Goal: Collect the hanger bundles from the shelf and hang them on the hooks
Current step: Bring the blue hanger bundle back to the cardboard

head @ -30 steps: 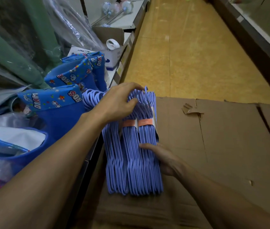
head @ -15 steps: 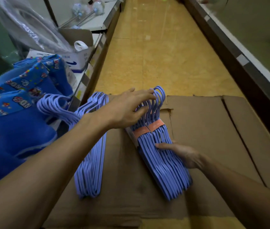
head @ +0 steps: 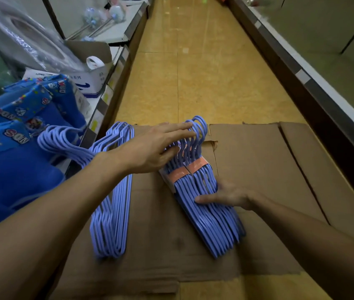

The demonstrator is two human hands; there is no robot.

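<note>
A bundle of light-blue hangers with orange paper bands lies slanted on the flattened cardboard. My left hand rests with straight fingers on its hook ends. My right hand lies flat on the bundle's lower part, thumb across the wires. A second blue hanger bundle lies to the left on the cardboard, its hooks reaching toward the shelf edge, partly under my left forearm. No wall hooks are in view.
Blue printed bags and a white box crowd the shelf on the left, with plastic-wrapped goods behind. A yellow floor aisle runs ahead. A dark shelf base lines the right side.
The banded bundle has been shifted right, away from the second bundle, and now lies slanted on the cardboard. My left fingers have straightened over its hooks. The view has swung right.
</note>
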